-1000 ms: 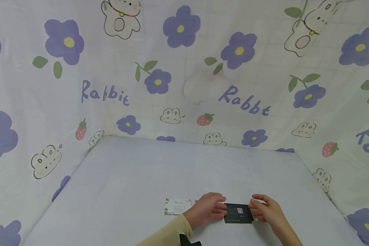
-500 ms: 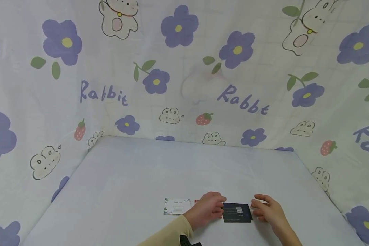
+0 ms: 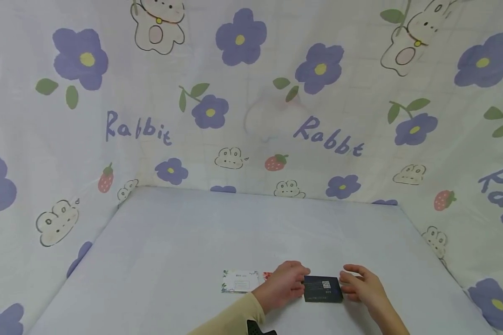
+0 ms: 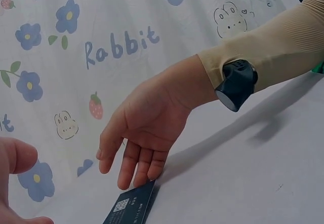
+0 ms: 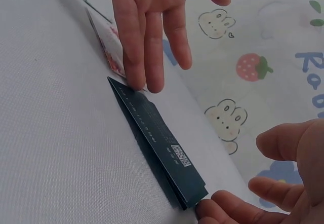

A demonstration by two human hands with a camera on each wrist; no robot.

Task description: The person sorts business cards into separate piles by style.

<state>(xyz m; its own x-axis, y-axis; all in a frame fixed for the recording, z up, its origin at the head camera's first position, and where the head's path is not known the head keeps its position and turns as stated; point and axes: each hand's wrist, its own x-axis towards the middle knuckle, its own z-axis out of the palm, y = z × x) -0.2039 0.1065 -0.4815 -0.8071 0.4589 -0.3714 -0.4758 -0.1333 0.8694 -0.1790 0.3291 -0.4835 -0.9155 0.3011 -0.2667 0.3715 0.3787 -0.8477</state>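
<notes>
A small stack of dark cards [image 3: 323, 289] with a printed QR code lies flat on the white surface, between my two hands. In the right wrist view the dark cards [image 5: 161, 145] sit slightly offset at the near end. My left hand [image 3: 280, 287] has its fingers extended, fingertips right at the stack's left end. From the other side, my right hand [image 3: 363, 287] holds its loosely bent fingers against the right end. Neither hand curls round the stack. The left wrist view shows the right hand [image 4: 152, 112] with fingers reaching down to the dark card's edge.
White cards [image 3: 240, 281] with a leafy print lie to the left. Beside them a red-patterned card [image 3: 267, 275] is mostly hidden behind the left hand. A fabric wall [image 3: 251, 121] printed with flowers and rabbits rises along the back and sides.
The right fingers drew off the stack's right end, then came back against it. The dark cards' lower right corner, which stuck out before, now looks more even. The left hand hardly moved.
</notes>
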